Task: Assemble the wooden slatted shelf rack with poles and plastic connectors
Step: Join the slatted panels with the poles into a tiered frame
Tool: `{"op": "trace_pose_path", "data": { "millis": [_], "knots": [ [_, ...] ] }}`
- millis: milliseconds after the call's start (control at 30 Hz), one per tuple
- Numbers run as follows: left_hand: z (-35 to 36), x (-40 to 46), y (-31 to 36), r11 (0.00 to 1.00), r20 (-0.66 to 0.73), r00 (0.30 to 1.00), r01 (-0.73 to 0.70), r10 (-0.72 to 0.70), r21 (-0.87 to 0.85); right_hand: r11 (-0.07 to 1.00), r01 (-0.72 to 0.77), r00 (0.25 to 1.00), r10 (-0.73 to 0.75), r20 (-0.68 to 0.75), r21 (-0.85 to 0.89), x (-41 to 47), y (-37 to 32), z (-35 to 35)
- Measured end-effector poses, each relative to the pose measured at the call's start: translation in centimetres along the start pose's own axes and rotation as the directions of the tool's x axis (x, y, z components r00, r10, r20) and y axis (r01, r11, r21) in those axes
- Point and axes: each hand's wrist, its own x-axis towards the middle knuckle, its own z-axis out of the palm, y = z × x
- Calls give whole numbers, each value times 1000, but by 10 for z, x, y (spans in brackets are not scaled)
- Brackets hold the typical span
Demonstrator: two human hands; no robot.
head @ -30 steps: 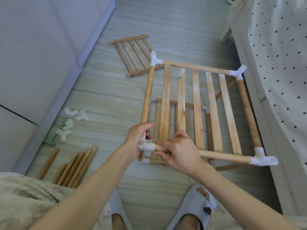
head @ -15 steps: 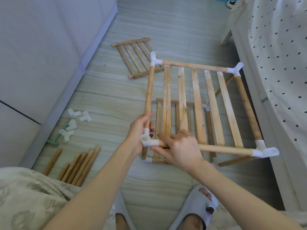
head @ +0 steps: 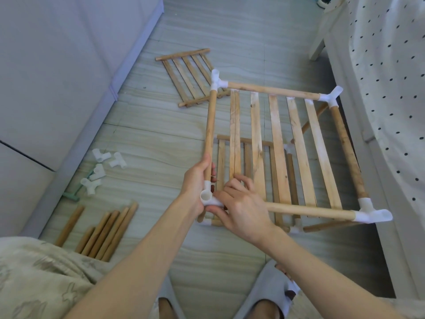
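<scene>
Head view, taking the near-left corner connector (head: 208,199) as landmark: well to its left on the floor lie spare poles (head: 101,229) and, beyond them, loose white connectors (head: 101,171). The left hand (head: 195,183) grips the side pole just above that connector. Just to its right, the right hand (head: 241,208) curls around the front pole where it enters the joint. The slatted shelf frame (head: 280,148) stretches rightward, held above a lower tier. The step looks like seating this corner; next calls for a firm push together.
</scene>
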Motion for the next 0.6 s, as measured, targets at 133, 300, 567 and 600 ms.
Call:
{"op": "trace_pose_path", "data": {
  "millis": [133,300,567,600],
  "knots": [
    [-2,1,0,999,-49,999,2,-4,-42,999,1,1000,-2,10,35,4,0,2],
    [-1,0,3,999,-56,998,-31,29,-36,996,-25,996,18,91,80,9,1,-2],
    [0,-9,13,959,-66,996,-38,59,282,998,-52,978,43,204,39,2,14,-32],
    [2,-10,14,953,-74,997,-13,37,302,999,-53,972,49,228,9,-1,19,-35]
  ]
}}
